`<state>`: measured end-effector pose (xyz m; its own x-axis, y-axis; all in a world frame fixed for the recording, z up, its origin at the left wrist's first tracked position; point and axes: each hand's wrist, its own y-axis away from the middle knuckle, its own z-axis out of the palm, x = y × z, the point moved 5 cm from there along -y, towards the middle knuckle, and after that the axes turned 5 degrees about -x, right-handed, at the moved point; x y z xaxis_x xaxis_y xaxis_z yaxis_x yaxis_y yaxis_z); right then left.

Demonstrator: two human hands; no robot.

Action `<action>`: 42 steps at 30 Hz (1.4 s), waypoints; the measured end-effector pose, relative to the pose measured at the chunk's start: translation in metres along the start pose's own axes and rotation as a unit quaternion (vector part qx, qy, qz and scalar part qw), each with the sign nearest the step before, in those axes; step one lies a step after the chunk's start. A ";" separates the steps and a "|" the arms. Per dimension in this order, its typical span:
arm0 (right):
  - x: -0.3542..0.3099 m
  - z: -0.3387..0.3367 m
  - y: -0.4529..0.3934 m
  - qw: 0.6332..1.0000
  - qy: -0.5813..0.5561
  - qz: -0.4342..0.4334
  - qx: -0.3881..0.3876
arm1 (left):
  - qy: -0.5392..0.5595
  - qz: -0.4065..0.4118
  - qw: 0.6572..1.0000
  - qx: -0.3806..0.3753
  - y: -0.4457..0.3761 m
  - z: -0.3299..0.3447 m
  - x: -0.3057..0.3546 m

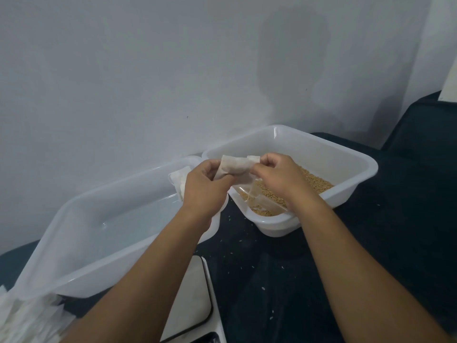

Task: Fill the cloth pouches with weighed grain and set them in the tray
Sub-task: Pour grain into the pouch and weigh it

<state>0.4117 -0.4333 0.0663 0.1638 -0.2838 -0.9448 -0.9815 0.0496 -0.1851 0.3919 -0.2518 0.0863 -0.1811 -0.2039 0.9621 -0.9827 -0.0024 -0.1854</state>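
A small white cloth pouch is held up between both hands above the near-left corner of the grain tub. My left hand grips its left side and my right hand pinches its right edge. The tub is a white plastic basin holding tan grain, with a clear plastic scoop lying in it. To the left stands a large translucent tray; one filled white pouch lies in its far right corner.
A white scale sits at the bottom centre under my left forearm. A pile of empty white pouches lies at the bottom left. Stray grains dot the dark cloth surface. A pale wall stands close behind.
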 end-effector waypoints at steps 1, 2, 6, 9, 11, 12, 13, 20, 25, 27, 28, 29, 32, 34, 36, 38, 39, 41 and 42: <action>-0.001 0.000 0.000 1.000 0.003 -0.001 0.000 | 0.008 -0.004 1.000 0.007 0.000 0.000 -0.002; -0.001 0.000 0.000 1.000 0.001 -0.002 -0.003 | 0.017 -0.010 1.000 0.012 0.000 0.000 -0.003; -0.002 0.002 0.000 1.000 -0.006 0.005 -0.027 | 0.068 -0.047 0.997 0.004 -0.001 0.001 -0.009; 0.000 0.004 -0.001 0.999 -0.013 0.017 -0.046 | 0.092 -0.051 0.994 -0.011 -0.001 0.004 -0.009; 0.001 0.005 0.000 0.998 -0.024 0.015 -0.061 | 0.085 -0.043 0.995 -0.017 -0.001 0.005 -0.007; 0.001 0.005 0.000 0.997 -0.027 0.011 -0.065 | 0.080 -0.041 0.996 -0.020 -0.001 0.005 -0.007; 0.000 0.005 0.001 0.997 -0.032 0.005 -0.065 | 0.078 -0.039 0.996 -0.022 -0.002 0.005 -0.006; -0.001 0.004 0.002 0.997 -0.045 -0.008 -0.065 | 0.079 -0.032 0.996 -0.020 -0.003 0.005 -0.004; -0.002 0.003 0.003 0.998 -0.029 -0.017 -0.057 | 0.098 -0.047 0.994 -0.011 -0.001 0.007 -0.007; -0.001 0.003 0.002 0.998 -0.024 -0.014 -0.052 | 0.106 -0.049 0.993 -0.005 -0.001 0.006 -0.008; -0.001 0.003 0.002 0.998 -0.026 -0.010 -0.053 | 0.108 -0.049 0.993 -0.005 -0.001 0.006 -0.008; 0.000 0.003 0.002 0.998 -0.029 -0.009 -0.056 | 0.108 -0.048 0.993 -0.007 -0.001 0.006 -0.007; -0.002 0.004 0.004 0.997 -0.023 -0.017 -0.071 | 0.102 -0.043 0.994 -0.009 -0.001 0.005 -0.006; -0.003 0.004 0.004 0.997 -0.016 -0.021 -0.071 | 0.102 -0.043 0.994 -0.009 -0.001 0.005 -0.006; -0.002 0.003 0.004 0.997 -0.027 -0.021 -0.068 | 0.109 -0.045 0.993 -0.009 0.000 0.005 -0.007; -0.001 0.003 0.003 0.997 -0.032 -0.016 -0.068 | 0.114 -0.047 0.992 -0.007 0.001 0.005 -0.008; -0.001 0.004 0.004 0.997 -0.028 -0.013 -0.069 | 0.112 -0.047 0.993 -0.005 0.001 0.005 -0.008; -0.002 0.004 0.005 0.997 -0.018 -0.013 -0.075 | 0.109 -0.046 0.993 -0.003 0.001 0.005 -0.008; -0.002 0.004 0.005 0.997 -0.012 -0.014 -0.078 | 0.108 -0.046 0.993 -0.002 0.001 0.004 -0.008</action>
<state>0.4068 -0.4284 0.0664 0.1924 -0.2590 -0.9465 -0.9796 -0.1076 -0.1697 0.3928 -0.2545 0.0774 -0.0938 0.0111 0.9955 -0.9956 -0.0065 -0.0937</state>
